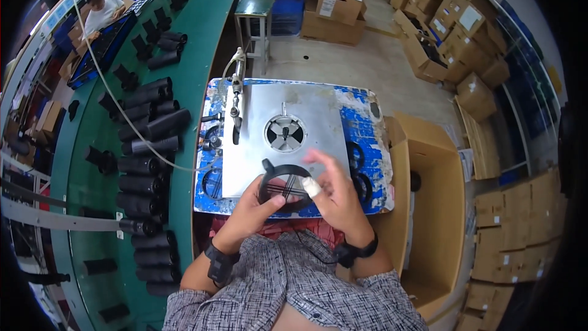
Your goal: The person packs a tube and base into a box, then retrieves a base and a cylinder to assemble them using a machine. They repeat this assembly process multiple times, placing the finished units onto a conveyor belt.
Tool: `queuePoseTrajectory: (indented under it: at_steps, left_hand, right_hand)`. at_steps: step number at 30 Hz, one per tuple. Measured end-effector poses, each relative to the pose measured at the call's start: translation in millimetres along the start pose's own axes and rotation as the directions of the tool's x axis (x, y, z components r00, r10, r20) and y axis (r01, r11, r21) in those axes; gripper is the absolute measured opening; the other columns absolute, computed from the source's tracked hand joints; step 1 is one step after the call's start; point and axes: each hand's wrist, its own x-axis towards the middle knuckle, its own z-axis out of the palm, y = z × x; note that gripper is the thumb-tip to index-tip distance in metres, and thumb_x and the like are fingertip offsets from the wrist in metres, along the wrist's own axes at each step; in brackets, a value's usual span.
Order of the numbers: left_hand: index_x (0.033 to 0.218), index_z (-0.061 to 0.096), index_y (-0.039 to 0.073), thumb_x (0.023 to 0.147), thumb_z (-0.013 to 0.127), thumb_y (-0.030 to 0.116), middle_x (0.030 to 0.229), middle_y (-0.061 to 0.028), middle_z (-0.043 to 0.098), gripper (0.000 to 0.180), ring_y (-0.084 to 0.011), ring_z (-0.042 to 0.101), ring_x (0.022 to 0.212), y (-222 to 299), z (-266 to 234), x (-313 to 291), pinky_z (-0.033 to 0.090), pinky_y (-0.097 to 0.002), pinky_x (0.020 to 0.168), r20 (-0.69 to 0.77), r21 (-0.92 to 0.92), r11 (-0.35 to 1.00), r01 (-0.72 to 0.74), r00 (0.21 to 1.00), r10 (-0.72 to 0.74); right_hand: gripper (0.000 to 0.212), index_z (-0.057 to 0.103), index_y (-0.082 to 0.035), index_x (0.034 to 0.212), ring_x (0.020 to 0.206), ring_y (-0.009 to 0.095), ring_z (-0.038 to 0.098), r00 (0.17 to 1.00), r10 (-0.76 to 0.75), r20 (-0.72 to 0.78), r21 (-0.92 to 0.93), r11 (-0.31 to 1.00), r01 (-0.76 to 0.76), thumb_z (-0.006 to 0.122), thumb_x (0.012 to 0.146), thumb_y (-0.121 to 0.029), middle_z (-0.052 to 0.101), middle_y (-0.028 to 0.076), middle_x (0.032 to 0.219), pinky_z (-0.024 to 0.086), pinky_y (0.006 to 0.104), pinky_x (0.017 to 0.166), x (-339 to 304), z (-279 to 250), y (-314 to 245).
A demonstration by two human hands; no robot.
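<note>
In front of my body, my left hand [252, 209] grips a black plastic ring [285, 169] by its left and lower side. Thin bars cross inside the ring, and a short tab sticks up at its upper left. My right hand [338, 201] is at the ring's right side with fingers spread, the index finger blurred. White wrapping [311, 187] covers a digit of this hand, close to the rim; whether it touches is hard to tell. Beyond the ring lies a square metal plate [257, 104] with a round cross-shaped fixture [285, 133] at its middle.
A metal clamp-like device [236, 101] stands at the plate's left. More black rings [362, 187] lie on the worn blue table [376, 147]. An open cardboard box [398, 208] is at the right. Black cylinders [144, 184] line the green bench [208, 18] at left, where another person [104, 12] sits.
</note>
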Motion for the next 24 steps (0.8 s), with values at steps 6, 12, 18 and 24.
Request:
queuePoseTrajectory:
  at_steps: [6, 12, 18, 24]
  left_hand:
    - [0.138, 0.056, -0.001, 0.103, 0.072, 0.0, 0.117, -0.0095, 0.074, 0.039, -0.0171, 0.075, 0.107, 9, -22, -3, 0.059, -0.0301, 0.097, -0.053, 0.16, 0.987, 0.015, 0.999, -0.006]
    - [0.145, 0.05, -0.002, 0.104, 0.07, 0.0, 0.127, -0.012, 0.067, 0.046, -0.0151, 0.07, 0.107, -1, -23, 5, 0.057, -0.0297, 0.096, -0.151, 0.209, 0.974, -0.082, 0.982, 0.115]
    - [0.149, 0.044, -0.002, 0.106, 0.068, 0.005, 0.13, -0.0139, 0.064, 0.05, -0.021, 0.067, 0.113, -2, 11, 18, 0.052, -0.0343, 0.101, -0.251, 0.351, 0.884, -0.31, 0.878, 0.408]
    - [0.14, 0.051, 0.001, 0.102, 0.071, 0.011, 0.116, -0.0153, 0.069, 0.044, -0.0288, 0.069, 0.107, -12, -12, 62, 0.047, -0.0441, 0.101, -0.095, 0.82, 0.5, -0.278, 0.795, 0.599]
  right_hand:
    - [0.036, 0.061, -0.001, 0.141, 0.081, 0.014, 0.067, 0.962, 0.037, 0.271, 0.101, 0.993, -0.067, 0.067, 0.106, -0.005, 0.072, 0.008, 0.105, 0.055, 0.0298, 0.075, 3, 21, 25]
    - [0.047, 0.055, 0.0, 0.143, 0.081, 0.018, 0.069, 0.953, 0.146, 0.264, 0.041, 0.986, -0.162, 0.074, 0.102, -0.012, 0.072, 0.01, 0.104, 0.056, 0.0317, 0.075, -9, 39, 33]
    - [0.06, 0.053, 0.0, 0.134, 0.091, 0.038, 0.075, 0.997, -0.013, 0.08, -0.244, 0.969, 0.032, 0.086, 0.089, -0.022, 0.073, 0.019, 0.106, 0.06, 0.0452, 0.081, 8, 49, 29]
    - [0.057, 0.052, -0.001, 0.132, 0.102, 0.049, 0.073, 0.998, 0.024, 0.064, -0.352, 0.936, 0.001, 0.082, 0.087, -0.02, 0.072, 0.024, 0.112, 0.059, 0.0554, 0.087, 44, 56, 50]
